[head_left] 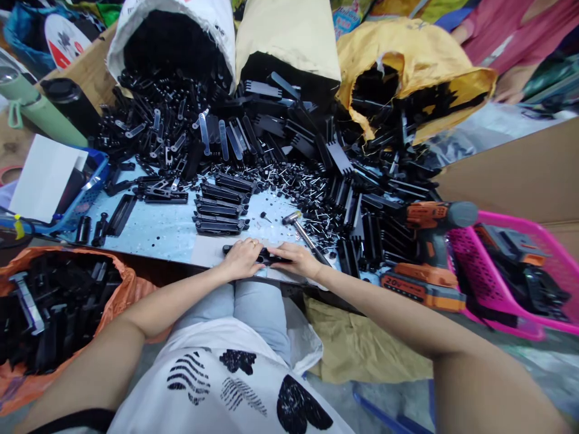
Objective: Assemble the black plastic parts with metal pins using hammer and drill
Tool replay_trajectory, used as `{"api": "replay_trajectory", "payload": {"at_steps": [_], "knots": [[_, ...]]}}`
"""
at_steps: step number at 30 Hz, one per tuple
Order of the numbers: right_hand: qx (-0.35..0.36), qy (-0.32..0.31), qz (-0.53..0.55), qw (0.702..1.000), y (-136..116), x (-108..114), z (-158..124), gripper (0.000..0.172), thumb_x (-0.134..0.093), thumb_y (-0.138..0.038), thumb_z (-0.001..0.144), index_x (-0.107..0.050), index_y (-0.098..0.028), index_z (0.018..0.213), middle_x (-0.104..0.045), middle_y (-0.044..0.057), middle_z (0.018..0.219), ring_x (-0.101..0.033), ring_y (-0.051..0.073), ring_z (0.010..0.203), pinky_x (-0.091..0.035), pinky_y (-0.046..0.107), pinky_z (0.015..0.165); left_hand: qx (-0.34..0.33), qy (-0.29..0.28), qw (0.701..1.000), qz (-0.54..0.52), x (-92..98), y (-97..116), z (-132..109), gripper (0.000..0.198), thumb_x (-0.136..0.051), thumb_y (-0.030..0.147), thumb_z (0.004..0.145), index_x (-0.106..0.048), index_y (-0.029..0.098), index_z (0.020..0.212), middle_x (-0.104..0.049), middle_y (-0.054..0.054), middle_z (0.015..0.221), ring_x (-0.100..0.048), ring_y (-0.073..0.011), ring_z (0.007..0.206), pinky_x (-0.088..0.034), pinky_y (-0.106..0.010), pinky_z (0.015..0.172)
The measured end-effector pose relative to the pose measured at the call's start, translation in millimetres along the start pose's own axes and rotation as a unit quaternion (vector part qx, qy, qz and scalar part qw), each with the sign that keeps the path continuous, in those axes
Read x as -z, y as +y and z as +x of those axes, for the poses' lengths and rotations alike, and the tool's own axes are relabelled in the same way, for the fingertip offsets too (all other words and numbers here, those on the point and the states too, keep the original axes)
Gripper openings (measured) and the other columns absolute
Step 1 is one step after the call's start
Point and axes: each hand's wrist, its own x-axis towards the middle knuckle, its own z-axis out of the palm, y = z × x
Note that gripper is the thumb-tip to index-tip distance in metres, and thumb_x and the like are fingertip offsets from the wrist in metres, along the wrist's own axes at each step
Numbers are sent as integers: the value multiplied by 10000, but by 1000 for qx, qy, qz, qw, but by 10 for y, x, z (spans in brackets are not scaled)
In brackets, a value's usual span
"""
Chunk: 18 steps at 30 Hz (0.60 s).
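At the table's front edge, my left hand (244,259) and my right hand (296,260) are both closed on a long black plastic part (268,258), one hand at each end. The part lies low over a pale board (205,250); fingers cover much of it. Just beyond my right hand rests a small hammer (302,230), its handle pointing toward me. A row of similar black parts (221,210) lies beyond my left hand. One loose dark screw (266,217) is between that row and the hammer.
Heaps of black plastic pieces (154,132) and screws (301,184) spread from the open sacks (289,36). At right stand an orange-black cordless drill (427,253) and a pink basket (502,313). An orange sack (131,289) of black parts is at left. Another person's hand (511,84) shows back right.
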Motion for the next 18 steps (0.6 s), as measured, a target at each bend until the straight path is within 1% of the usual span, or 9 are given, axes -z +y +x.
{"api": "replay_trajectory", "payload": {"at_steps": [2, 4, 7, 8, 10, 12, 13, 15, 18], "knots": [[-29, 15, -37, 999, -15, -32, 1, 421, -531, -411, 873, -562, -189, 1229, -630, 72, 841, -567, 156, 786, -473, 284, 713, 16, 10, 1000, -5, -10, 18, 14, 411, -614, 442, 790, -523, 131, 1042, -571, -114, 992, -510, -274, 966, -408, -373, 776], [-27, 14, -51, 998, -9, -31, 13, 410, -498, -402, 892, -551, -186, 1237, -630, 73, 849, -564, 158, 792, -468, 288, 716, 10, 10, 1000, -6, 1, 36, 11, 409, -598, 446, 795, -528, 132, 1048, -573, -120, 1001, -510, -278, 975, -409, -377, 786], [34, -57, -63, 996, 33, 67, 46, 426, -448, -437, 911, -532, -197, 1252, -636, 77, 935, -570, 152, 833, -455, 276, 740, -15, 0, 1000, 7, 36, 51, -61, 481, -564, 469, 810, -511, 108, 1123, -575, -146, 1049, -510, -286, 996, -402, -387, 819], [37, -71, -89, 993, 41, 112, 53, 453, -442, -475, 904, -538, -193, 1245, -635, 85, 964, -573, 158, 842, -447, 278, 736, -25, 0, 999, 21, 45, 48, -106, 526, -547, 472, 822, -485, 88, 1176, -565, -166, 1100, -502, -293, 1027, -393, -396, 844], [-5, -69, -172, 983, 26, 185, 50, 538, -441, -574, 865, -591, -155, 1166, -637, 110, 943, -574, 183, 820, -426, 287, 702, -64, 8, 996, 60, 54, 18, -207, 592, -509, 463, 855, -417, 51, 1270, -510, -211, 1228, -475, -309, 1103, -368, -414, 891], [-68, -54, -245, 966, -35, 216, 31, 600, -430, -657, 822, -666, -118, 941, -632, 113, 801, -567, 193, 734, -394, 284, 649, -107, 22, 990, 93, 59, -47, -293, 594, -471, 455, 882, -392, 46, 1306, -458, -227, 1306, -481, -309, 1110, -371, -415, 882], [-88, -51, -265, 959, -81, 219, 22, 613, -421, -678, 811, -668, -117, 811, -614, 102, 717, -557, 186, 683, -375, 277, 623, -122, 30, 987, 97, 65, -91, -319, 570, -452, 453, 892, -410, 54, 1296, -476, -222, 1292, -509, -297, 1069, -388, -402, 848], [-94, -53, -277, 955, -196, 219, 21, 621, -407, -691, 810, -620, -133, 640, -571, 78, 612, -531, 164, 604, -336, 264, 581, -128, 53, 987, 82, 88, -184, -331, 501, -414, 462, 908, -502, 68, 1205, -586, -191, 1124, -568, -255, 922, -420, -360, 747], [-63, -39, -256, 964, -389, 265, 77, 604, -400, -669, 830, -586, -141, 604, -547, 57, 582, -501, 133, 551, -294, 250, 548, -93, 108, 989, 49, 146, -302, -273, 458, -355, 476, 928, -621, 107, 866, -615, -115, 765, -575, -201, 741, -431, -302, 638]]}}
